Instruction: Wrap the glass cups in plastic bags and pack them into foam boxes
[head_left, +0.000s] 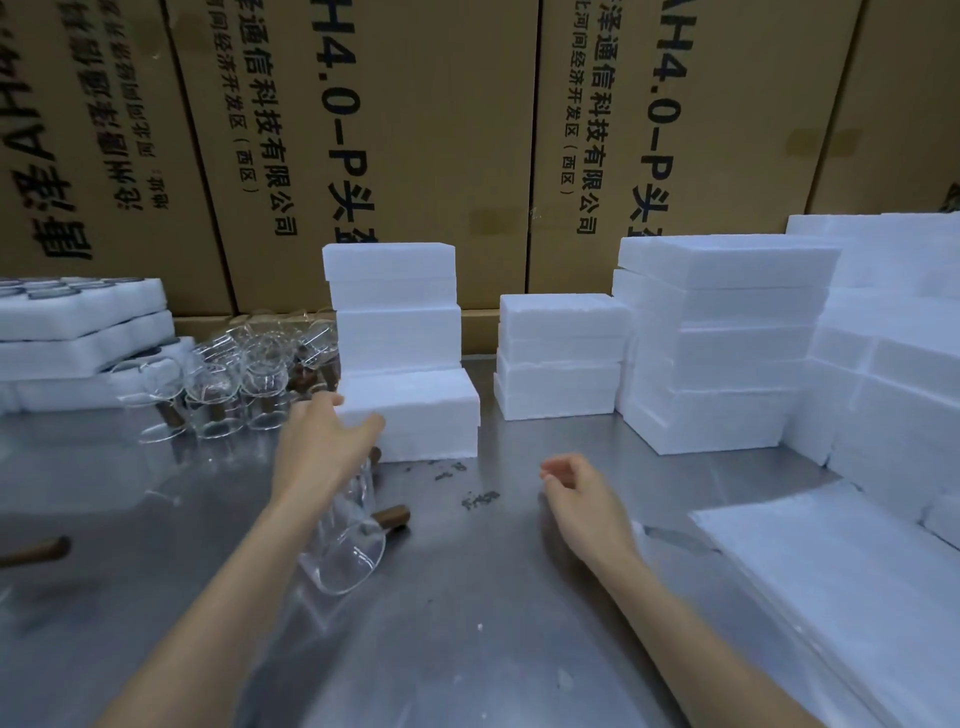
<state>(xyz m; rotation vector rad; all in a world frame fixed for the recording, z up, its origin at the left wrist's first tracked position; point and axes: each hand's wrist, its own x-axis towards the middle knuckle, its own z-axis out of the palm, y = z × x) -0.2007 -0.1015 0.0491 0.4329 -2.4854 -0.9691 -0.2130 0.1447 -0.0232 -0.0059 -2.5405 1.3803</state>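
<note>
Steel tabletop (467, 649) before a wall of cartons, foam stacked ready.
Glass cups (234, 379) waited at left; the left hand (322, 441), fingers apart, touched the nearest foam box (415, 415), seemingly to take it. One cup (348, 540) lay beneath its wrist; the right hand (582, 493) hovered, loosely curled, empty.

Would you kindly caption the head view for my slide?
Left hand reaches a foam box over a lying glass cup; right hand hovers.

Left hand (324, 436) against a foam box (415, 415), fingers straight; right hand (576, 488) loosely curled above the steel table (467, 597).
</note>
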